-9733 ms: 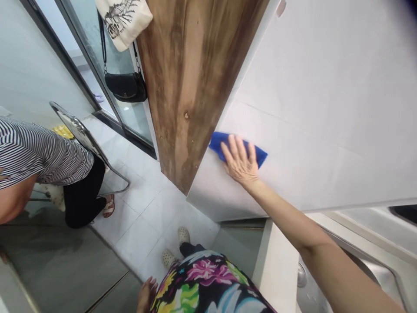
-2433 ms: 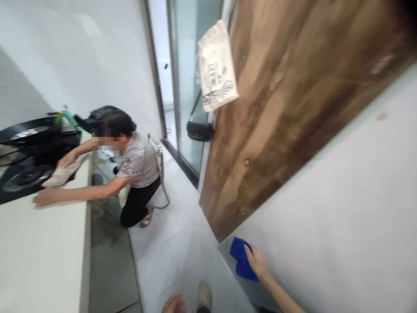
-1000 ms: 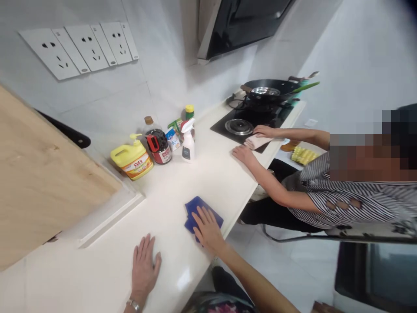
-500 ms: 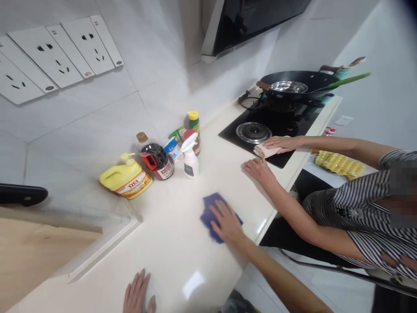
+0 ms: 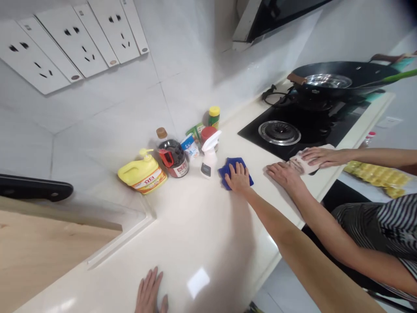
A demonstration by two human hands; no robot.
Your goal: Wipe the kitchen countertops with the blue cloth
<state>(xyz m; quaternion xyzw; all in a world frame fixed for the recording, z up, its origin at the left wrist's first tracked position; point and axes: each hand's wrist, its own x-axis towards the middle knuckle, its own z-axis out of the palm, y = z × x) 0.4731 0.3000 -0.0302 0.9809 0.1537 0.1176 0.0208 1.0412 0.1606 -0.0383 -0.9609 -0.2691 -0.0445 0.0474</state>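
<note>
In the head view, the right hand is lying with spread fingers over the blue cloth, which is resting on the pale surface, just beside the spray bottle; the left hand is resting nearer, flat, fingers slightly parted; a co-worker's hand is pressing a light cloth.

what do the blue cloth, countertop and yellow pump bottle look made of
Blue cloth: matte fabric, perhaps microfibre; it lies crumpled under the right hand.
Countertop: smooth, glossy, maybe engineered stone; it mirrors a bright patch.
Yellow pump bottle: probably moulded plastic, smooth; its handle is shaped into the body.
</note>
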